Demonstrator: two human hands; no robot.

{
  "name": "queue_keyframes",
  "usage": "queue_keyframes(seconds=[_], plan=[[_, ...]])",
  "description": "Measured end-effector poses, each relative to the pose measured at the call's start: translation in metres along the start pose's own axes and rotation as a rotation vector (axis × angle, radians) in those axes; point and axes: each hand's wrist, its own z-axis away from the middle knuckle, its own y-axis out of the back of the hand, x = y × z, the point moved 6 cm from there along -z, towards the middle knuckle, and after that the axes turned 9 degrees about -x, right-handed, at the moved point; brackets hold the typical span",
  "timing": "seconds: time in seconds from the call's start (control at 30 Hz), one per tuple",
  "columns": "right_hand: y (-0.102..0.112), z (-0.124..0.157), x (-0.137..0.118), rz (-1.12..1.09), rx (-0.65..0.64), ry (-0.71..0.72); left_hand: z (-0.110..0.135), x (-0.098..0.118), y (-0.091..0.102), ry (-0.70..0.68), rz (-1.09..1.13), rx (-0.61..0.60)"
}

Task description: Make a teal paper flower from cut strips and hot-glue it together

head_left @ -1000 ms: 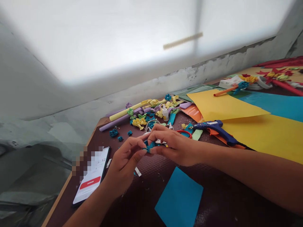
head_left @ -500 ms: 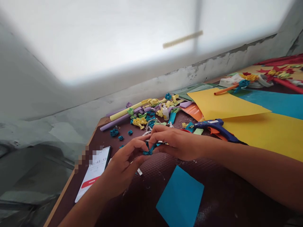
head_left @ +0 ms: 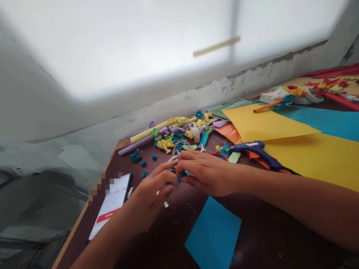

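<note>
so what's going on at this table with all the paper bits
A person pinches a small blue paper piece between the left hand and right hand, just above the dark table. A blue square sheet lies nearer, a phone showing a timer to the left, a blue glue gun by yellow sheets to the right. Folded paper bits in blue, yellow and purple are heaped further back.

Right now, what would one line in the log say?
left hand: pinching blue paper strip | right hand: pinching it too | nearby: phone, blue sheet
</note>
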Motion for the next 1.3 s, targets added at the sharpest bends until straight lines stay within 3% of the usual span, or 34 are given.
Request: queue_keyframes(seconds=[0.1,0.17,0.3,0.4,0.5,0.67,0.83,1.03,1.2,1.3], plan=[[-0.002,-0.001,-0.001,0.047,0.009,-0.010,0.000,-0.001,-0.003,0.000,0.012,-0.019],[-0.002,-0.001,-0.003,0.082,0.032,-0.001,0.001,-0.004,-0.003,0.024,0.076,0.030],[0.003,0.001,-0.005,0.100,0.124,0.060,0.002,-0.012,-0.001,0.073,0.390,0.198],[0.009,0.004,-0.005,0.088,0.235,0.139,0.000,-0.009,0.001,0.028,0.571,0.240],[0.013,0.008,-0.006,0.155,0.327,0.199,-0.002,-0.008,0.002,0.049,0.607,0.241],[0.015,0.011,-0.007,0.211,0.366,0.249,-0.002,-0.010,0.003,0.098,0.573,0.281],[0.020,0.011,0.001,-0.031,0.422,0.221,0.002,-0.013,0.006,0.061,0.559,0.351],[0.008,0.008,0.008,-0.166,0.340,0.250,0.002,-0.015,0.005,0.043,0.559,0.332],[0.009,0.010,0.022,-0.396,0.541,0.121,0.002,-0.010,0.006,0.048,0.538,0.349],[0.007,0.008,0.026,-0.479,0.564,0.066,0.006,-0.007,0.007,0.036,0.489,0.433]])
